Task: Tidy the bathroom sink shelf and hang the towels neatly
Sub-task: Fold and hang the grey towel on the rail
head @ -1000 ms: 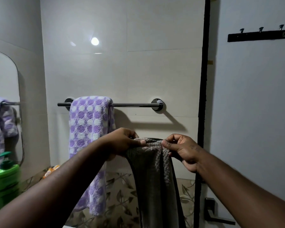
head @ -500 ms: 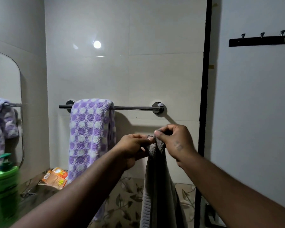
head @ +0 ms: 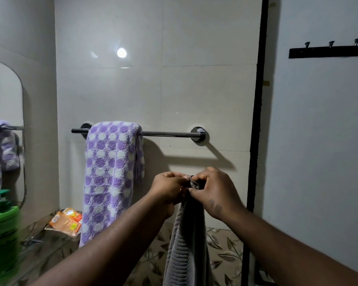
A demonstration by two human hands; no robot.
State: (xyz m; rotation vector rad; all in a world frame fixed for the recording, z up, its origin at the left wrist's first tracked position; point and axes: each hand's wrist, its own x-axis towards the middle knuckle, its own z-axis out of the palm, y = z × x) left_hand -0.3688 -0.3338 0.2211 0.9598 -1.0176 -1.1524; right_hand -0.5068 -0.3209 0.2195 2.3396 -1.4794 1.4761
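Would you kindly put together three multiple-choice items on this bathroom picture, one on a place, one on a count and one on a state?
1. Where on the towel bar does the purple dotted towel hang?
A. at its left end
B. at its right end
C. across its whole length

2. How many hooks show on the dark hook rack?
A. one
B. three
C. five

3. What is the state of the grey towel?
A. draped over the bar
B. lying on the shelf
C. held up below the bar

Answers:
1 A, the bar is bare to the right of it.
2 B, three metal hooks stand along it.
3 C, the left hand and right hand pinch its top edge, and it hangs down from them.
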